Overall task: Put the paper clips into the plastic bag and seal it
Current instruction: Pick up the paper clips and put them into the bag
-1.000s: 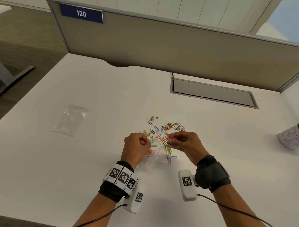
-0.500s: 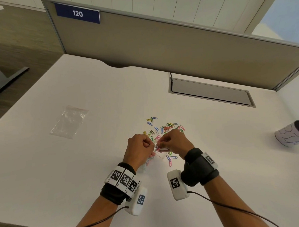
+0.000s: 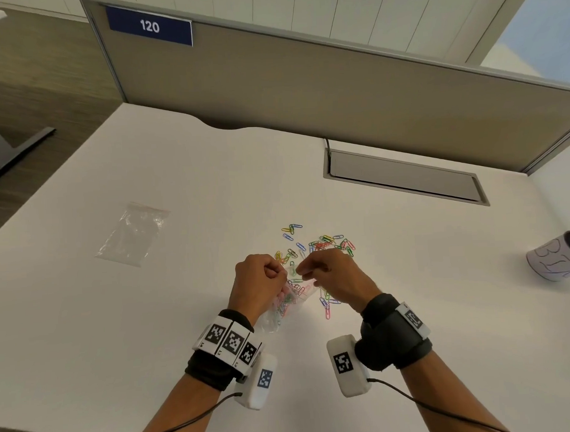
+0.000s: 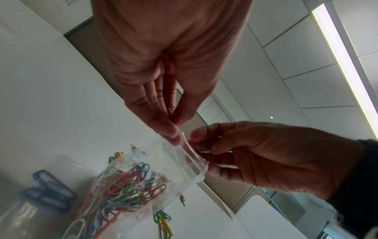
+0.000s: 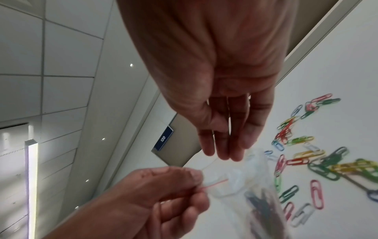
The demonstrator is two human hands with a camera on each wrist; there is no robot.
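Both hands [image 3: 263, 278] [image 3: 332, 275] pinch the plastic bag [image 4: 143, 182]; only wrist views show its mouth agape.

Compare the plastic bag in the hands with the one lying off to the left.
The held bag holds coloured paper clips; the left bag looks empty. The held bag is lifted, its mouth pinched by the left hand and right hand; the left bag lies flat, untouched. Both are clear.

A: The bag [image 5: 263, 190] is smearing into blur in the right wrist view; the clips [image 5: 263, 208] inside it are showing only as dark streaks.

B: And the cup [image 3: 561, 256] is getting cut off by the head view's right edge.
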